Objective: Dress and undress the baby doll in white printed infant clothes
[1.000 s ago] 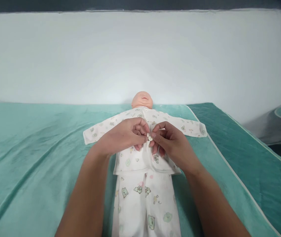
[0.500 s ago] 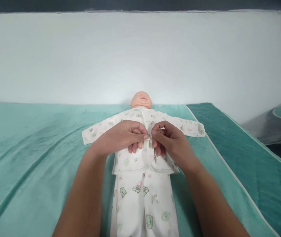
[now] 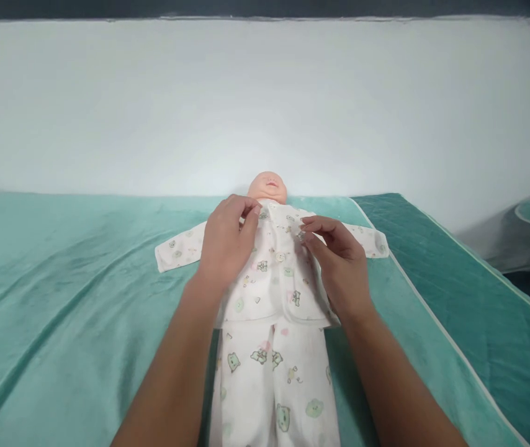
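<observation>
A baby doll [image 3: 267, 186] lies on its back in a white bear-print top [image 3: 265, 298] with both sleeves spread sideways. Matching trousers [image 3: 274, 379] lie below the top's hem. My left hand [image 3: 230, 239] is over the upper chest near the collar, its thumb and index finger curved with their tips close together; no cloth shows between them. On the other side of the front seam hovers my right hand [image 3: 337, 257], thumb and index finger apart, near the doll's chest. The top's two front edges meet along the middle.
A light green cloth [image 3: 83, 279] with some creases covers the surface. To the right is a darker quilted green section [image 3: 470, 298] with a pale edge. A white wall [image 3: 265, 99] rises behind the doll's head.
Both hands have left the middle of the top's front seam. The left moved up toward the collar; the right shifted slightly up and right, its fingers opening.
</observation>
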The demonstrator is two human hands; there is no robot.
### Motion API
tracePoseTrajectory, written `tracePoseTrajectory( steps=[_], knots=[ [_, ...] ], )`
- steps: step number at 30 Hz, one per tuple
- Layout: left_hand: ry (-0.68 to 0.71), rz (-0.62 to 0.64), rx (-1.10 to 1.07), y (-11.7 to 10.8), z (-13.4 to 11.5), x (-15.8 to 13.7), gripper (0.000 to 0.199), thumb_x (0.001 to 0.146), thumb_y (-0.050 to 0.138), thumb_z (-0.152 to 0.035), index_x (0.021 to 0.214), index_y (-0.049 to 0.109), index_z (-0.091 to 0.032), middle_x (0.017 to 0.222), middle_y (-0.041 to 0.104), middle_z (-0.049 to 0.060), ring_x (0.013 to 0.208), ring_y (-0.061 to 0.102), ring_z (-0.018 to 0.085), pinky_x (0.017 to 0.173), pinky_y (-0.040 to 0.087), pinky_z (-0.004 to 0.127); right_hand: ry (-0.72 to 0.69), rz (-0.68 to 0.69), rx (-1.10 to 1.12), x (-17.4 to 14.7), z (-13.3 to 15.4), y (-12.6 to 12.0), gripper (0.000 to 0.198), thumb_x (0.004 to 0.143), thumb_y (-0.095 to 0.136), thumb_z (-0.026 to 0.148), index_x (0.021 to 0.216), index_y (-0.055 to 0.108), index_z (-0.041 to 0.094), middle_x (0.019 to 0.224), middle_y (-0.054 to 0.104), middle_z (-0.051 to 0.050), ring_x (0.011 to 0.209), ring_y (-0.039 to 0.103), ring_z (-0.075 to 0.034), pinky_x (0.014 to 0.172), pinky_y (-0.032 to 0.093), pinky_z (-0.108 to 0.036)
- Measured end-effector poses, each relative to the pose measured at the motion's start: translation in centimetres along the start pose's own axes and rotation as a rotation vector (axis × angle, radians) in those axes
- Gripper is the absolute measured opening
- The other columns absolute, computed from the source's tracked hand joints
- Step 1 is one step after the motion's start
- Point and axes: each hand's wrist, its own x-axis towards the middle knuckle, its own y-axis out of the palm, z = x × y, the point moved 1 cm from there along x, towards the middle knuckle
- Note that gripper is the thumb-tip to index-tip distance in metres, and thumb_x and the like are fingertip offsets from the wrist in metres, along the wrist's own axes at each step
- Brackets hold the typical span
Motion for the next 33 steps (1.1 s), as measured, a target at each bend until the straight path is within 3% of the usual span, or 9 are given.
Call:
tracePoseTrajectory(
  steps=[5,9,15,33],
  knots=[
    [0.199,0.053,0.06,1.6,1.4,0.0,0.03,0.098,0.037,-0.025,0.116,0.061,-0.021,0.125,0.064,0.005,0.119,0.054,0.019,0.103,0.044,0.037,-0.107,0.121,-0.181,-0.4,-0.2,0.5,0.013,0.09,0.057,0.025,0.1,0.065,0.028,0.131,0.06,-0.003,0.122,0.055,-0.022,0.103,0.045,-0.044],
    [0.215,0.157,0.06,2.2,1.9,0.1,0.038,0.101,0.032,-0.029,0.13,0.055,-0.021,0.137,0.06,0.005,0.13,0.05,0.018,0.112,0.039,0.038,-0.18,0.227,-0.347,-0.5,-0.9,0.8,0.028,0.093,0.056,0.034,0.12,0.061,0.03,0.14,0.055,-0.004,0.134,0.046,-0.023,0.114,0.036,-0.048],
    [0.115,0.183,0.045,2.2,1.8,0.2,0.04,0.1,0.034,-0.031,0.131,0.057,-0.022,0.138,0.06,0.003,0.131,0.05,0.019,0.113,0.039,0.038,-0.198,0.292,-0.424,-0.5,-1.2,0.9,0.039,0.097,0.049,0.04,0.134,0.054,0.031,0.147,0.05,-0.004,0.14,0.039,-0.022,0.118,0.032,-0.049],
    [0.011,0.203,0.04,1.9,1.4,0.2,0.033,0.097,0.039,-0.029,0.122,0.061,-0.024,0.127,0.065,0.004,0.127,0.05,0.02,0.109,0.042,0.039,-0.174,0.311,-0.456,-0.7,-1.1,0.9,0.039,0.098,0.047,0.043,0.134,0.054,0.032,0.149,0.047,-0.002,0.141,0.037,-0.022,0.118,0.031,-0.048]
  ],
)
